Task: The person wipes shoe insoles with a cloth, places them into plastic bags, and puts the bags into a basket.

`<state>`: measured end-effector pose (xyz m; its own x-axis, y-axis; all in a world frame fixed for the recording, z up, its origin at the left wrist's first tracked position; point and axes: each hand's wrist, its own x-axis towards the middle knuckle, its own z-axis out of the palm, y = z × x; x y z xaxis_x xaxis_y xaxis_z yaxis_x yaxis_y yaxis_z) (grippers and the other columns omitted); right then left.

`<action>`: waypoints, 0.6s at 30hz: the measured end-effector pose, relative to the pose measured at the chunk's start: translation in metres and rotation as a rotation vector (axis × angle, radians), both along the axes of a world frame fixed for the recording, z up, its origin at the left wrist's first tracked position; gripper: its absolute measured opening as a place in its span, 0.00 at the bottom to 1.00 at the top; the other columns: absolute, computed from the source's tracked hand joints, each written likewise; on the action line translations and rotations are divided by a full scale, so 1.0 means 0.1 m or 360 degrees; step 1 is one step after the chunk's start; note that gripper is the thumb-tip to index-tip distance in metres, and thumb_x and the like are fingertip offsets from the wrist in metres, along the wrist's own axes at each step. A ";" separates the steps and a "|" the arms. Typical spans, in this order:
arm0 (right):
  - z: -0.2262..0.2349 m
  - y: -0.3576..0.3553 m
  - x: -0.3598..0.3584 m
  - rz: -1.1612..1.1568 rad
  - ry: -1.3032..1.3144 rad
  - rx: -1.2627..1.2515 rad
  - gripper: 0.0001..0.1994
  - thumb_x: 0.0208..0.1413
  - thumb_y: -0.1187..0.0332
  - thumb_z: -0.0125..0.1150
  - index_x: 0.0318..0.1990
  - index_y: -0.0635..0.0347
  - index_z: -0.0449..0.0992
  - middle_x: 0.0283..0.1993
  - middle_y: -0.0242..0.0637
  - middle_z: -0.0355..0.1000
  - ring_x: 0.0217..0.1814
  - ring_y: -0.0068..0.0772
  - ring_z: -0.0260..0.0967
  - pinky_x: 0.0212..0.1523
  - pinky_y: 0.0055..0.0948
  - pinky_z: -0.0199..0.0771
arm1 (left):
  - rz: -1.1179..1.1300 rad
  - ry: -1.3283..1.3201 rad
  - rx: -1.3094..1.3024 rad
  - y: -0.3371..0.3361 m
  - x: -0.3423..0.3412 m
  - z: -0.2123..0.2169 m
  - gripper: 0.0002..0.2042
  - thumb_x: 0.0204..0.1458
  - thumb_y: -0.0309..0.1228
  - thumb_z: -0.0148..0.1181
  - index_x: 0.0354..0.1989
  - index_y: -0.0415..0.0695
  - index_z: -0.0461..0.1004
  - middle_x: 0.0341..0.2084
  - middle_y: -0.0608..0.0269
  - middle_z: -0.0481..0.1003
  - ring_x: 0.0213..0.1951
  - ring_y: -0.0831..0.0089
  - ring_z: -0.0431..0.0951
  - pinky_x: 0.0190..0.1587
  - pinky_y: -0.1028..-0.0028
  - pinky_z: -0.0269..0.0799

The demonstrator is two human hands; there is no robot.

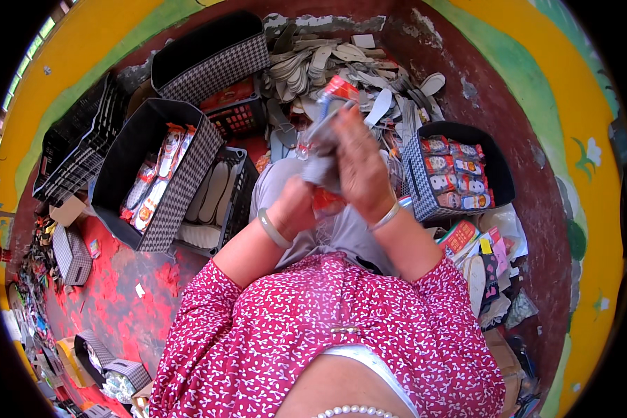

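Above my lap, my left hand (pixel 292 205) is closed around the lower end of a grey, soft-looking piece (pixel 320 173). My right hand (pixel 364 171) presses against its right side, fingers stretched along its upper part. Motion blurs this piece, so its exact kind is unclear. At its top shows a red and clear plastic wrapper (pixel 341 88); more red film shows below, between my wrists. Just beyond my hands lies a heap of pale insoles (pixel 313 63). To the right, a houndstooth box (pixel 425 202) holds several red-and-clear packets (pixel 460 167).
At left, a larger houndstooth box (pixel 177 209) contains similar packets (pixel 167 157). A black crate (pixel 242 195) beside it holds pale insoles (pixel 214 198). Another houndstooth box (pixel 219 66) and stacked black crates (pixel 76 150) stand farther back. A dark red wall (pixel 481 90) curves around the right.
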<state>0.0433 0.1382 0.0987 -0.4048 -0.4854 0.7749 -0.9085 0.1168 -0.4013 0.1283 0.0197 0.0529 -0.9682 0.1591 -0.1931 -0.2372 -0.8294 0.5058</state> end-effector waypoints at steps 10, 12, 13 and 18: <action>0.17 0.05 -0.22 -0.0028 0.0073 -0.0073 0.20 0.46 0.80 0.47 0.49 0.62 0.72 0.51 0.43 0.70 0.54 0.45 0.67 0.59 0.41 0.62 | -0.0397 -0.0128 -0.0308 -0.07 0.16 0.13 0.28 0.59 0.50 0.42 0.63 0.46 0.55 0.58 0.55 0.62 0.59 0.57 0.64 0.56 0.57 0.64; 0.13 0.13 -0.44 -0.0220 -0.0418 -0.0168 0.21 0.44 0.84 0.44 0.48 0.63 0.72 0.47 0.43 0.72 0.49 0.41 0.70 0.53 0.33 0.68 | -0.0286 0.0026 -0.0026 0.11 0.16 0.27 0.28 0.60 0.50 0.40 0.62 0.44 0.55 0.57 0.50 0.63 0.55 0.59 0.67 0.48 0.63 0.70; 0.15 0.18 -0.56 -0.0258 -0.0738 -0.0289 0.23 0.45 0.87 0.41 0.48 0.58 0.74 0.43 0.40 0.75 0.45 0.29 0.72 0.48 0.24 0.69 | -0.0234 0.0101 0.0114 0.17 0.16 0.33 0.29 0.60 0.51 0.40 0.62 0.43 0.55 0.56 0.48 0.63 0.54 0.60 0.69 0.44 0.67 0.73; 0.05 0.65 -0.72 -0.0132 -0.1364 -0.0450 0.14 0.46 0.81 0.44 0.36 0.65 0.78 0.30 0.34 0.75 0.32 0.20 0.70 0.35 0.18 0.68 | 0.0077 0.0293 0.0320 -0.01 0.03 0.40 0.30 0.61 0.52 0.32 0.64 0.43 0.50 0.58 0.47 0.61 0.57 0.55 0.65 0.49 0.59 0.70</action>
